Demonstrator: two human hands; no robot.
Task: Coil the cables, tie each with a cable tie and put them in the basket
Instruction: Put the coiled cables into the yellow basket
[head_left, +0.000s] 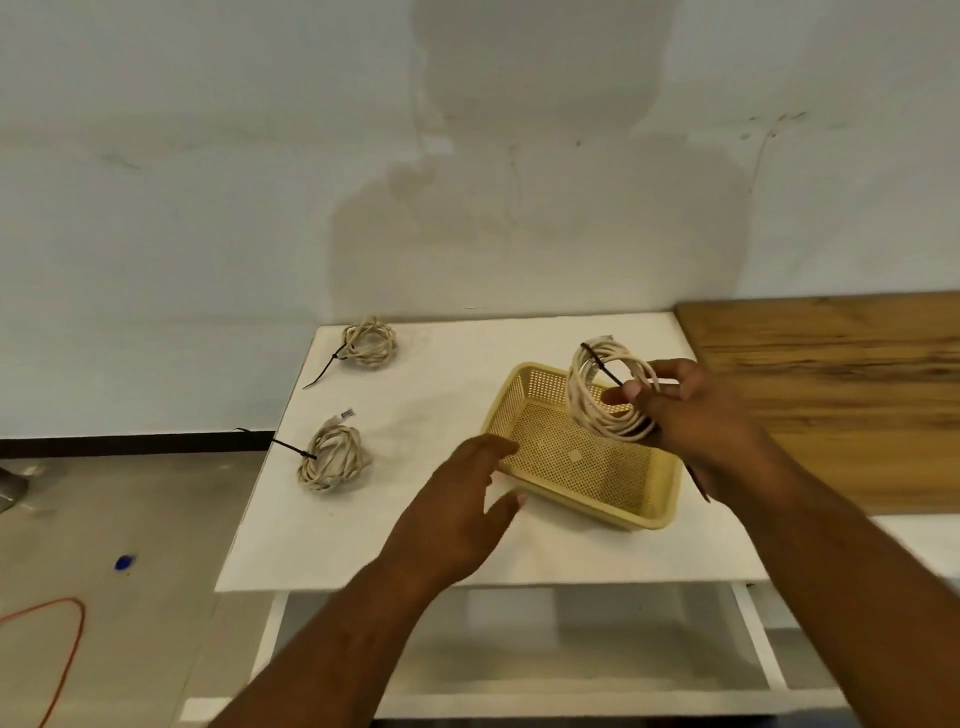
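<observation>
A yellow perforated basket (582, 462) sits on the white table, with nothing inside it. My right hand (696, 415) holds a coiled beige cable (587, 389) upright over the basket's far right corner; a black cable tie (600, 364) wraps it. My left hand (457, 514) hovers with fingers apart at the basket's near left rim, holding nothing. Two more tied beige coils lie on the table to the left: one at the far edge (370, 343), one nearer (332, 458), each with a black tie tail sticking out to the left.
The white table (415, 551) ends at its left edge near the coils, with grey floor below. A wooden board (831, 384) lies to the right of the basket. An orange cord (67, 644) and a blue scrap (123, 563) lie on the floor.
</observation>
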